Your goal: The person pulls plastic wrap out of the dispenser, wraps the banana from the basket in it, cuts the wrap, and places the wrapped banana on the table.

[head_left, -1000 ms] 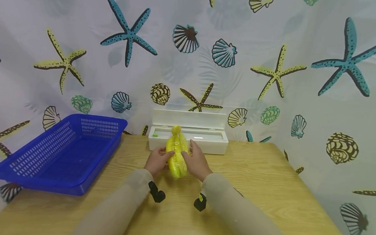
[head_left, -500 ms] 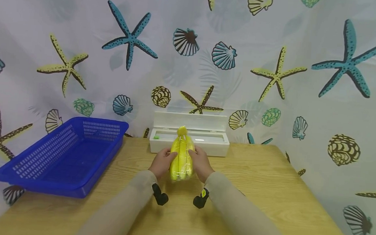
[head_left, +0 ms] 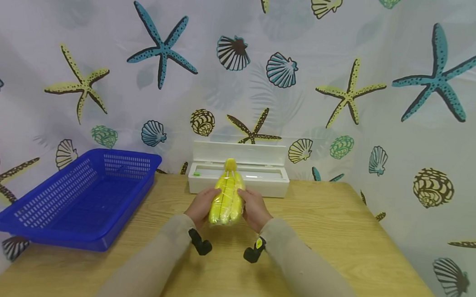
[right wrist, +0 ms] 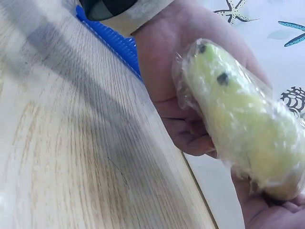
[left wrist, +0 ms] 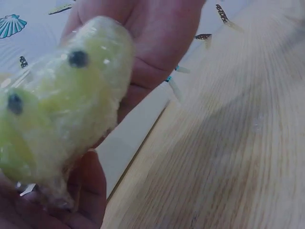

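Note:
A bunch of yellow toy bananas point(head_left: 226, 198) wrapped in clear film is held just above the wooden table point(head_left: 338, 245), stem end pointing away from me. My left hand point(head_left: 202, 206) grips its left side and my right hand point(head_left: 254, 208) grips its right side. In the left wrist view the wrapped bananas point(left wrist: 62, 100) fill the left half, with the right hand's palm point(left wrist: 152, 43) behind them. From the right wrist, the film-covered tips point(right wrist: 238, 114) show two dark spots, and the left hand point(right wrist: 176, 86) cups them from behind.
A white cling-film dispenser box point(head_left: 239, 169) with its lid up stands just behind the bananas at the table's back edge. A blue plastic basket point(head_left: 75, 197) lies at the left. A curtain with starfish and shells encloses the table on all sides.
The bananas have been turned slightly between both hands and lifted a little; the hands have shifted along their sides but keep hold.

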The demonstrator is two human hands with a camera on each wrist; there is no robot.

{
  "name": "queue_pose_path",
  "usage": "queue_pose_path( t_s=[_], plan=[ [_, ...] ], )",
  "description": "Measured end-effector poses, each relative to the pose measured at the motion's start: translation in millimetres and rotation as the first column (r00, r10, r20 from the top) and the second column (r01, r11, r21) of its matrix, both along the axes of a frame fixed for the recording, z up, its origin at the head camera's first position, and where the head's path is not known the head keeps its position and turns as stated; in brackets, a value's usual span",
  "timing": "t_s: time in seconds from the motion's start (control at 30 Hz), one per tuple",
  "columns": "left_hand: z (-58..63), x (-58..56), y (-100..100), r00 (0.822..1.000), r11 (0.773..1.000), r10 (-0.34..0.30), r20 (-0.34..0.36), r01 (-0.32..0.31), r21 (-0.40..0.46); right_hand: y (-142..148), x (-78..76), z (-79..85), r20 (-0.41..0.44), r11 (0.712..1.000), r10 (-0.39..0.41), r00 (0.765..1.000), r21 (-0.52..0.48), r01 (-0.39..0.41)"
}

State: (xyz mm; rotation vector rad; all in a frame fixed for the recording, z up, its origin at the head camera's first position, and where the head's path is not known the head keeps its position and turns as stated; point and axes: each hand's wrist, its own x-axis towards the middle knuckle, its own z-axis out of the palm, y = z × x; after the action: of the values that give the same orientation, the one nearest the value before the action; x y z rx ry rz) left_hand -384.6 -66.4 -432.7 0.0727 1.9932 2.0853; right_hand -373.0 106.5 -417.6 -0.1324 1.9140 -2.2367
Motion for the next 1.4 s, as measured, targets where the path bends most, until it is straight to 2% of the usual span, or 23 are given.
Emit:
queue_pose_path(
  t_s=[0.1, 0.2, 0.33, 0.43, 0.53, 0.67, 0.77, 0.87, 0.97, 1.1, 1.23, 1.33, 1.4],
  plan=[
    [1.4, -0.6, -2.3, 1.0, 1.0, 0.014, 0.021, -0.013, -0.021, -2.4, -0.7, -0.4, 0.01, 1.0, -0.011, 1.0, -0.009, 0.011],
    [3.2, -0.2, -4.8, 0.998, 0.997, 0.063, 0.03, -0.061, -0.043, -4.3, -1.2, 1.3, 0.016, 0.999, -0.037, 0.999, 0.002, 0.037],
    [5.5, 2.0, -6.3, 0.996, 0.995, 0.093, -0.002, -0.093, -0.044, -4.9, -0.8, 5.2, 0.023, 0.998, -0.063, 0.998, 0.027, 0.062],
    [7.7, 4.4, -7.0, 0.995, 0.994, 0.091, -0.042, -0.094, -0.06, -4.1, -0.2, 8.1, 0.015, 0.997, -0.067, 0.998, 0.037, 0.066],
    [8.4, 3.6, -8.2, 0.994, 0.991, 0.091, -0.058, -0.096, -0.091, -2.5, -0.6, 11.8, -0.069, 0.986, -0.098, 0.993, 0.129, 0.106],
    [11.7, 1.3, -10.8, 0.996, 0.987, 0.068, -0.057, -0.075, -0.144, -0.3, -5.3, 17.9, -0.232, 0.947, -0.1, 0.968, 0.277, 0.164],
    [19.8, 0.4, -12.5, 0.996, 0.982, 0.033, -0.081, -0.048, -0.185, 0.6, -9.1, 22.9, -0.273, 0.952, -0.058, 0.96, 0.276, 0.136],
    [28.1, -2.3, -15.0, 0.994, 0.973, -0.005, -0.113, -0.021, -0.23, 0.7, -11.7, 26.9, -0.238, 0.966, -0.034, 0.971, 0.241, 0.093],
    [35.0, -5.5, -19.6, 0.993, 0.963, -0.036, -0.113, 0.005, -0.269, 0.4, -13.0, 30.9, -0.19, 0.972, -0.012, 0.982, 0.228, 0.056],
    [43.7, -7.4, -27.8, 0.991, 0.947, -0.078, -0.107, 0.04, -0.32, 0.5, -13.7, 36.2, -0.125, 0.989, 0.047, 0.991, 0.144, -0.029],
    [57.4, -8.1, -37.9, 0.989, 0.935, -0.068, -0.134, 0.017, -0.355, 2.0, -11.8, 37.6, -0.093, 0.993, 0.094, 0.991, 0.082, -0.086],
    [71.8, -9.5, -51.6, 0.987, 0.931, -0.041, -0.153, -0.018, -0.365, 4.9, -10.6, 32.3, -0.077, 0.984, 0.131, 0.988, 0.13, -0.121],
    [82.5, -10.7, -64.8, 0.987, 0.926, -0.025, -0.162, -0.038, -0.376, 8.3, -10.9, 25.0, -0.048, 0.969, 0.168, 0.985, 0.194, -0.156]
  ],
)
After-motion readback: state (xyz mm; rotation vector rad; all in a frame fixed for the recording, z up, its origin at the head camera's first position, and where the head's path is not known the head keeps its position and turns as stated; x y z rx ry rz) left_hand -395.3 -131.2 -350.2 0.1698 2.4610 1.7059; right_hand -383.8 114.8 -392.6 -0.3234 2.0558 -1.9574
